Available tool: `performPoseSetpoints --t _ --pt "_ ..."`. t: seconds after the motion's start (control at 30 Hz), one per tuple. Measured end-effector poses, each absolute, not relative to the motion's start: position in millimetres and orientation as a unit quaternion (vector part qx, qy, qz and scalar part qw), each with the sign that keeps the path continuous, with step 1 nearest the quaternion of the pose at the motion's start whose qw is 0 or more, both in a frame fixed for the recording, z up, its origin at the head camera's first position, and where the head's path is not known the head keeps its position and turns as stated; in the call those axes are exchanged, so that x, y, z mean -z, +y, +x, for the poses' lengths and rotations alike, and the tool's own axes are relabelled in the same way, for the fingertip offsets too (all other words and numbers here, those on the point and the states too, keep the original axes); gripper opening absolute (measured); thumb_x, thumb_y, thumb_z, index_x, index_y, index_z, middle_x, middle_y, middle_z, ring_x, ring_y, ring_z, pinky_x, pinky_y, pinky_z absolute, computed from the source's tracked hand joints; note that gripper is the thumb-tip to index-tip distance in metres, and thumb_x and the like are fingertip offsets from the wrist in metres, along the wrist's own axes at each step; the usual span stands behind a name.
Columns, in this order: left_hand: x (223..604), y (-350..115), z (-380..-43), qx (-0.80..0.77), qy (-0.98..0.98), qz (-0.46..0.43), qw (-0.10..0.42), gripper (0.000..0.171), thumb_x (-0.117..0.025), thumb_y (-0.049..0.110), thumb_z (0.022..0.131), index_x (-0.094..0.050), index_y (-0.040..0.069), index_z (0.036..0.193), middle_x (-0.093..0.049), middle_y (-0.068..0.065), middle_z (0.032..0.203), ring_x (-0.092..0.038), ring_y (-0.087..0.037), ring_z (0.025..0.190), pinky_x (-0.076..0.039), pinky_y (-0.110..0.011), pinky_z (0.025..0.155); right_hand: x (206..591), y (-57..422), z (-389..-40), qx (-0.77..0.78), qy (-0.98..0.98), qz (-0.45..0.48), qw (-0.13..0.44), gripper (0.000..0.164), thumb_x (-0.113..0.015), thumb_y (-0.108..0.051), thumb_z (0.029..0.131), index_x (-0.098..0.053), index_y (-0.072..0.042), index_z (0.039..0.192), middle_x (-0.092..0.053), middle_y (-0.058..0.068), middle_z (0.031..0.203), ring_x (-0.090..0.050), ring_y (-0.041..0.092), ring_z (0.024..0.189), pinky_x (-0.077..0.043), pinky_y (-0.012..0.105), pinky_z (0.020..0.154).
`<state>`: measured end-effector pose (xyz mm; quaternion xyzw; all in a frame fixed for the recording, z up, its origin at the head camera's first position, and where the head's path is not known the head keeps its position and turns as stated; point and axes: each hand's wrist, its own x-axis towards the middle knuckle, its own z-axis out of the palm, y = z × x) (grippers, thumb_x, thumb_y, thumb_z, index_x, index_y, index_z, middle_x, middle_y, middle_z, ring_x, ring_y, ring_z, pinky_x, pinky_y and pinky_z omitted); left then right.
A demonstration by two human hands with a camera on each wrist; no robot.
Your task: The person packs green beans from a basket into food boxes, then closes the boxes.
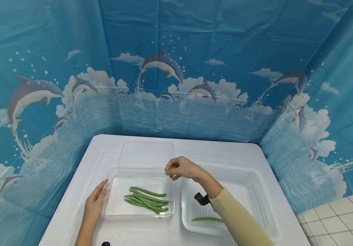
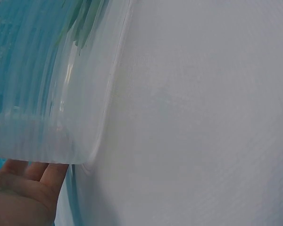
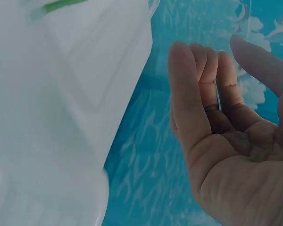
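Observation:
Several green beans [image 1: 147, 201] lie in a loose pile inside a clear plastic container [image 1: 133, 215]. My left hand [image 1: 94, 202] is at the container's left side; in the left wrist view its fingers [image 2: 54, 178] are against the end wall, fairly straight. Above the container's far right corner hovers my right hand [image 1: 183, 168]. Its fingers are loosely bent, the thumb stands apart from them, and the right wrist view shows nothing between them. To the right, one green bean [image 1: 205, 218] lies in a white perforated basket [image 1: 186, 223], partly hidden by my right sleeve.
Behind the container, a flat translucent lid [image 1: 147, 150] lies on the white-covered table [image 1: 219, 150]. The basket stands close to the container's right side. A blue dolphin-print curtain [image 1: 176, 116] surrounds the table's back and sides, with white tiles [image 1: 342, 218] at right.

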<state>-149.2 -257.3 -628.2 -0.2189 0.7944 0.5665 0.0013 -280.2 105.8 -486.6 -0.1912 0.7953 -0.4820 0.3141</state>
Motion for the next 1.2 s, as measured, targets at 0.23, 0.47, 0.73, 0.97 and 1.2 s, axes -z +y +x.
performPoseSetpoints --t 0.23,0.47,0.73,0.97,1.2 --pt "629.4 -260.9 -149.3 -0.559 0.799 -0.222 -0.001 0.051 -0.042 0.042 0.114 -0.042 0.03 0.164 -0.028 -0.011 0.176 -0.023 -0.044 0.164 -0.024 -0.071 0.129 488.1 166.3 -271.7 0.473 0.816 -0.164 0.288 0.019 -0.071 -0.019 0.102 -0.072 -0.002 0.111 -0.07 0.009 0.094 -0.072 0.025 0.09 -0.068 0.039 0.085" --pt "631.4 -263.8 -149.3 -0.563 0.796 -0.223 -0.003 0.052 -0.042 0.044 0.114 -0.041 0.031 0.164 -0.027 -0.011 0.177 -0.022 -0.043 0.164 -0.023 -0.073 0.129 499.1 202.8 -262.4 0.473 0.819 -0.145 0.291 0.021 -0.07 -0.018 0.102 -0.071 0.0 0.111 -0.07 0.011 0.093 -0.072 0.027 0.09 -0.067 0.04 0.085" --pt "633.0 -259.4 -148.7 -0.566 0.793 -0.223 0.003 0.051 -0.042 0.041 0.114 -0.041 0.031 0.164 -0.026 -0.011 0.177 -0.021 -0.044 0.164 -0.023 -0.072 0.129 521.7 230.9 -241.2 0.433 0.835 -0.134 0.313 0.019 -0.073 -0.014 0.098 -0.072 0.004 0.106 -0.073 0.015 0.094 -0.071 0.023 0.084 -0.067 0.048 0.083" --pt "633.2 -258.5 -149.4 -0.563 0.797 -0.22 -0.004 0.051 -0.042 0.042 0.114 -0.042 0.03 0.164 -0.028 -0.01 0.176 -0.023 -0.043 0.164 -0.024 -0.072 0.129 544.6 237.5 -213.6 0.34 0.861 -0.155 0.344 0.009 -0.08 -0.005 0.088 -0.073 -0.002 0.094 -0.067 0.002 0.078 -0.063 0.014 0.07 -0.059 0.03 0.063" --pt "632.7 -258.6 -149.5 -0.563 0.798 -0.214 0.003 0.052 -0.04 0.043 0.114 -0.04 0.031 0.164 -0.026 -0.01 0.177 -0.022 -0.042 0.164 -0.024 -0.07 0.13 551.8 228.8 -200.8 0.203 0.895 -0.166 0.361 0.017 -0.087 -0.005 0.08 -0.073 -0.012 0.087 -0.065 -0.004 0.08 -0.057 0.013 0.072 -0.049 0.028 0.063"
